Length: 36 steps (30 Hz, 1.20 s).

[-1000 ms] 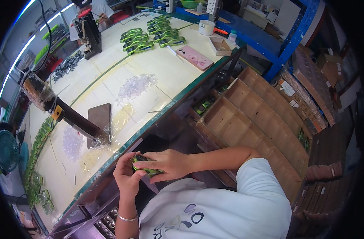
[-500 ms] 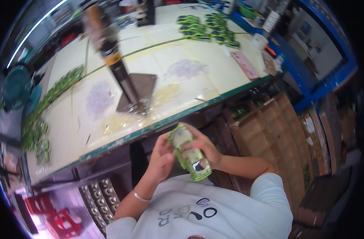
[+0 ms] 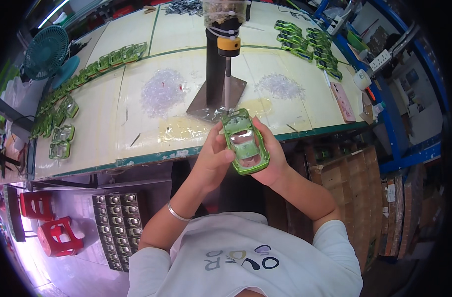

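Observation:
Between my two hands is a green toy car body shell, turned so its hollow inside with window openings shows. My left hand grips its left edge, thumb pressed on the rim. Along the right edge my right hand is closed round the shell, its fingers partly hidden behind it. The shell's far end is just beneath the thin metal rod of an upright press tool with a yellow collar. The tool's dark base plate rests on the table behind the shell.
On the white table lie two piles of small clear plastic pieces. More green shells line the left and far right. A pink phone is at right. Cardboard boxes, red stools and a fan stand around.
Both hands have brought the shell up and forward to the table edge by the tool. The shell has been turned, and the view has shifted with the tool now upright.

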### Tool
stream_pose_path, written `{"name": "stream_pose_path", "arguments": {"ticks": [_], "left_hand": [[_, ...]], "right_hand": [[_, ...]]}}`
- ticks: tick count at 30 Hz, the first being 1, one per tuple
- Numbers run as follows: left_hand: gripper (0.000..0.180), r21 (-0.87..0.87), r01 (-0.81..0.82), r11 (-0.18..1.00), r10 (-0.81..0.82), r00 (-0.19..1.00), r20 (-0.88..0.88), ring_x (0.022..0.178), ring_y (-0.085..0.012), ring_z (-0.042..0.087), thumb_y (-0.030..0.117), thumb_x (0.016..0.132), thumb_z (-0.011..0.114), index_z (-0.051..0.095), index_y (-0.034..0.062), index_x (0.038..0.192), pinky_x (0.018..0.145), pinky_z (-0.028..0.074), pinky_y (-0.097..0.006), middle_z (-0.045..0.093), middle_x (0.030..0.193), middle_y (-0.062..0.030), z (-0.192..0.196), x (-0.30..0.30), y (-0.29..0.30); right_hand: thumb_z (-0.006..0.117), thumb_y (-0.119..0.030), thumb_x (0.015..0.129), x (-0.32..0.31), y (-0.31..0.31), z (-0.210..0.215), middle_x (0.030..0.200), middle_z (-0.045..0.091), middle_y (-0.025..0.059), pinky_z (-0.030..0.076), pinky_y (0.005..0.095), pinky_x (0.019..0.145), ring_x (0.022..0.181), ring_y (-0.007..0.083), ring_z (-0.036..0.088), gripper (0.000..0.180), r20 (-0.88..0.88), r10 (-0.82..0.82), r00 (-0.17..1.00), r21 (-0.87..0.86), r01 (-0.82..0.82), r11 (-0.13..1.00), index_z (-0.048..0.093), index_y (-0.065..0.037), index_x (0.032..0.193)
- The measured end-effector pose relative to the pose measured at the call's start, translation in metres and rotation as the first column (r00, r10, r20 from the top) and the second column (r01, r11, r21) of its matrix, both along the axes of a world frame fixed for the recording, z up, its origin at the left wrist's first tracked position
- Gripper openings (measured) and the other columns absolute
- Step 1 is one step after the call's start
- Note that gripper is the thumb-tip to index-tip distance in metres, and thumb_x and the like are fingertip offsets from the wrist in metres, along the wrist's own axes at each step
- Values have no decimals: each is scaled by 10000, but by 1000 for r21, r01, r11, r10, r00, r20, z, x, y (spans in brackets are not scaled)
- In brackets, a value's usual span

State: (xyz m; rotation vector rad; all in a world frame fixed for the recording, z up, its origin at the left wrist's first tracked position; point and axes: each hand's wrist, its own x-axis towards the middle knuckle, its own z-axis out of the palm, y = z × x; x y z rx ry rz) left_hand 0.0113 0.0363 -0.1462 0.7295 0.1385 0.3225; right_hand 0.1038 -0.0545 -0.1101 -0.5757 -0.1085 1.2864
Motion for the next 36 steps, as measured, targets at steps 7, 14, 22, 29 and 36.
{"name": "stream_pose_path", "arguments": {"ticks": [7,14,22,29,36], "left_hand": [[969,12,11,1000,-12,999,33,1030,-185,493,326,561,776,203,61,1296,811,455,-300,462,1133,-65,12,5,5],[949,7,18,1000,-19,1000,13,921,-168,543,321,575,766,203,55,1293,743,477,-271,481,1088,-74,17,5,8],[893,7,5,1000,-5,1000,9,758,-133,579,314,590,752,236,54,1270,639,493,-225,508,1027,-79,23,4,9],[882,21,5,1000,-5,1000,0,822,-151,572,326,591,751,252,52,1264,651,496,-239,519,1014,-87,24,2,10],[864,41,34,999,-33,999,-10,924,-189,552,324,611,738,250,46,1268,716,497,-269,506,1074,-113,23,1,8]], "right_hand": [[265,-350,916,2,0,8,1012,540,104,461,336,774,904,204,553,412,-55,64,996,180,-53,982,432,-34,1121],[276,-373,912,2,1,11,1017,539,105,439,346,809,927,210,543,435,-67,40,997,156,-30,987,433,-26,1122],[303,-382,907,0,4,15,1009,546,103,451,337,770,902,200,551,428,16,8,1000,81,-9,997,443,-33,1110],[334,-407,890,1,3,6,1026,566,127,437,336,802,928,219,551,446,-32,18,999,116,-14,993,484,-51,1113],[348,-372,898,-4,1,19,980,557,94,454,340,768,877,194,557,398,-37,-39,999,63,41,997,454,-41,1091]]}}
